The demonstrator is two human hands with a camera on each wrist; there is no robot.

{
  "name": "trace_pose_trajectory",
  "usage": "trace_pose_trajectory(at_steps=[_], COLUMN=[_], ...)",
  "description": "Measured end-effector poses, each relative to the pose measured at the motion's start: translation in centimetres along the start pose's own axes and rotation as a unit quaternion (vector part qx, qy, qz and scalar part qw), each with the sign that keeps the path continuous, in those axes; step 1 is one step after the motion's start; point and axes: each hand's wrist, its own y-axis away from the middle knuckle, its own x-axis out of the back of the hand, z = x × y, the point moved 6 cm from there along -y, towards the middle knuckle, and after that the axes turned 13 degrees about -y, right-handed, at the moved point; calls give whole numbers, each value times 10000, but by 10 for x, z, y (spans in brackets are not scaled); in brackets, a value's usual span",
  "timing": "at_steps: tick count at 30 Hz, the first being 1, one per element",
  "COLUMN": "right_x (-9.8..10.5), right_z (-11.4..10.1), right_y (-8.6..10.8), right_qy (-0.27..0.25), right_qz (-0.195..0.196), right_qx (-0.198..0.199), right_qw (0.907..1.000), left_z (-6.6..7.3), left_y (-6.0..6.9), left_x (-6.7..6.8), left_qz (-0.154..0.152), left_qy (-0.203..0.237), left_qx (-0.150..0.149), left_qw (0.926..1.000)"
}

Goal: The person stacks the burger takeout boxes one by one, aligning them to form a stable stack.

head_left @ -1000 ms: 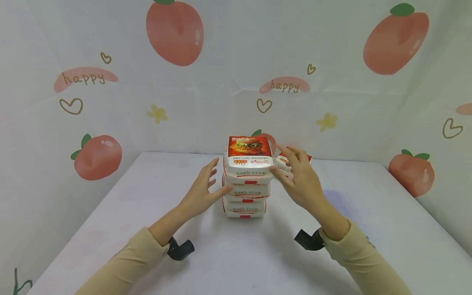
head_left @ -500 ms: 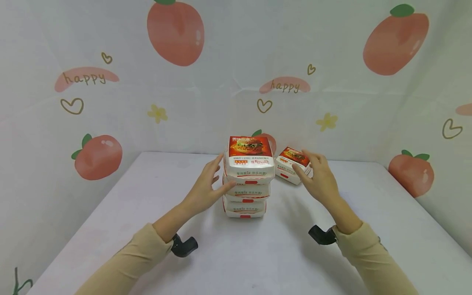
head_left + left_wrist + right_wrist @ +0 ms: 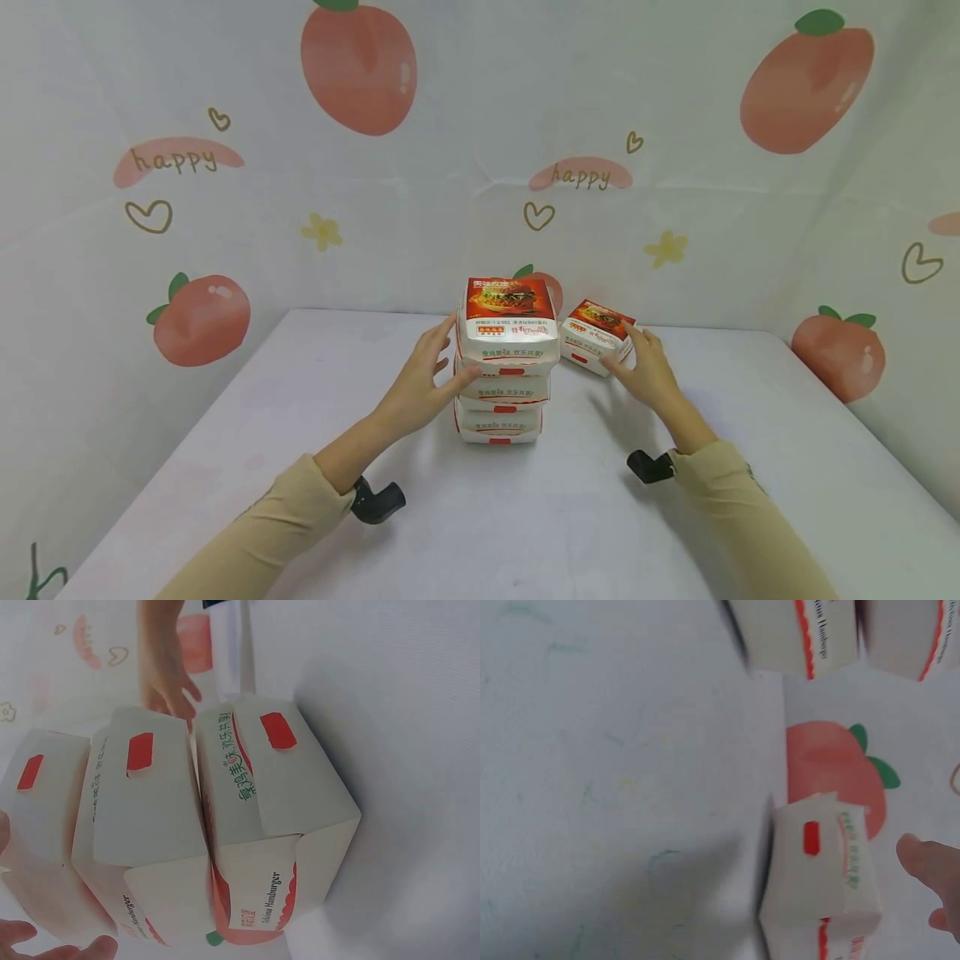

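Three white paper hamburger boxes stand stacked mid-table; the top box (image 3: 510,329) has a red burger picture on its lid. My left hand (image 3: 416,387) is at the stack's left side, fingers extended along the top box; whether they touch it I cannot tell. In the left wrist view, fingertips (image 3: 52,951) show beside the boxes. A separate hamburger box (image 3: 597,335) sits slightly turned on the table, behind and right of the stack. My right hand (image 3: 647,371) is at that box's right front, thumb and fingers spread. Its thumb (image 3: 934,874) appears apart from the box in the right wrist view.
A white-covered table (image 3: 480,525) runs back to a hanging cloth (image 3: 450,208) printed with fruit, hearts and "happy". Black wrist cameras (image 3: 380,502) sit at both sleeve cuffs. A narrow gap separates the stack from the single box.
My right hand has moved right, away from the stack's top box, then in toward the separate box, which now shows more fully. My left hand has stayed nearly still beside the stack.
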Motion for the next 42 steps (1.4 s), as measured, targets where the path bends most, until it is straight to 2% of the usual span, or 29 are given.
trace_pose_trajectory(at_steps=[11, 19, 27, 36, 42], right_x=[-16, -21, -23, -23, -22], right_z=[14, 20, 20, 15, 13], right_y=[-14, -19, -20, -18, -17], right_qy=[-146, -190, -389, -361, -318], right_qz=[-117, -26, 0, 186, 99], right_qx=[-158, -197, -198, 117, -63], right_qw=[9997, 9996, 9990, 9991, 9994], left_z=[0, 0, 0, -1, -1], left_y=[1, 1, 1, 0, 0], left_x=[-1, -3, -3, -5, -5], left_qz=[3, -32, -43, -43, -58], left_qy=[91, 158, 127, 100, 68], left_qx=[-57, -10, 26, 8, 35], left_qw=[9999, 9999, 9999, 9999, 10000])
